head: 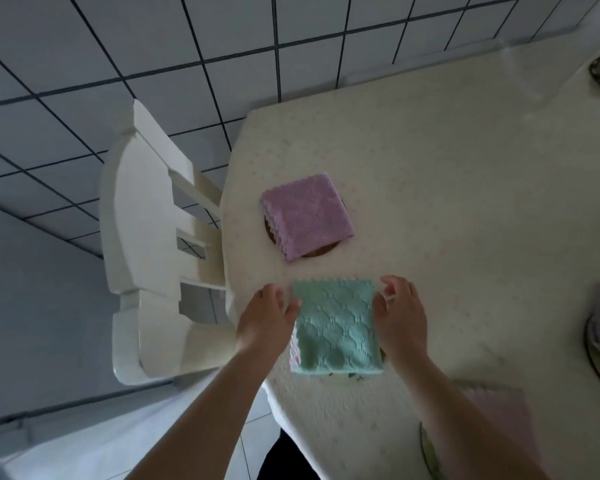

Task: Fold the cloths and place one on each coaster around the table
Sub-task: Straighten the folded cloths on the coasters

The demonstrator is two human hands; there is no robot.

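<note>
From the head view, a folded green cloth (336, 327) lies flat near the worktop (465, 202) edge. The left hand (267, 315) and right hand (400, 317) flank it, fingers loosely spread, touching its sides without gripping. Beyond, a folded pink cloth (307, 216) covers a coaster (317, 252). A white chair (146, 244) stands at left.

Five folded cloths (336, 327) — one green, the others pinkish or pale — one chair (146, 244), two hands (267, 317).

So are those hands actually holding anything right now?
It cannot be told for sure. Both hands, left and right, sit at the side edges of the folded green cloth, fingers loosely curled, touching rather than clearly gripping it.
</note>
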